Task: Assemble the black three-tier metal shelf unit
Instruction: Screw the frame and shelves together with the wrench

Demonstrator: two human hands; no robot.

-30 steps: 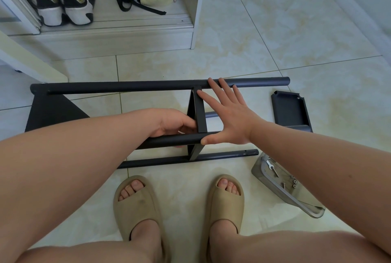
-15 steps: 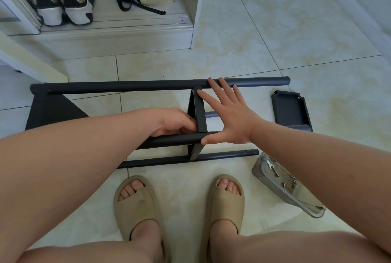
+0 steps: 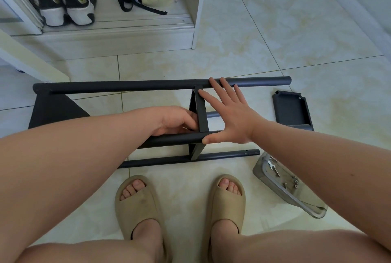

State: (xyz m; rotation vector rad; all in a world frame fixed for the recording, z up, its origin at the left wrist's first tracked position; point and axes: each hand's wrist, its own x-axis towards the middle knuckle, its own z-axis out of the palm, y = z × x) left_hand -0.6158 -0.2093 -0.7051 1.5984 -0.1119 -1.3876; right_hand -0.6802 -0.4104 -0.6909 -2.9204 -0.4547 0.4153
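Beige glossy floor tiles carry the black three-tier metal shelf unit (image 3: pixel 53 112), part-built and lying on its side just ahead of the tan slide sandals (image 3: pixel 137 205). Right hand (image 3: pixel 230 114) is flat with fingers straight: tips on the far black round tube (image 3: pixel 148 86), thumb on the near black round tube (image 3: pixel 175 139), bracing the thin black middle shelf panel (image 3: pixel 201 110). Left hand (image 3: pixel 177 121) has its fingers curled at that panel's joint; cannot tell what it pinches, if anything.

Risks:
- The panel is likely unfastened and could skew or slip if the brace eases.
- A fastener could drop and roll on the tile.
- Fingers could get nipped.

A loose black metal shelf tray (image 3: pixel 292 110) lies to the right, apart. A clear plastic box (image 3: pixel 285 186) of screws and a wrench is partly covered by the right forearm; reaching it means releasing the brace. Black-and-white sneakers (image 3: pixel 61 2) sit well behind.
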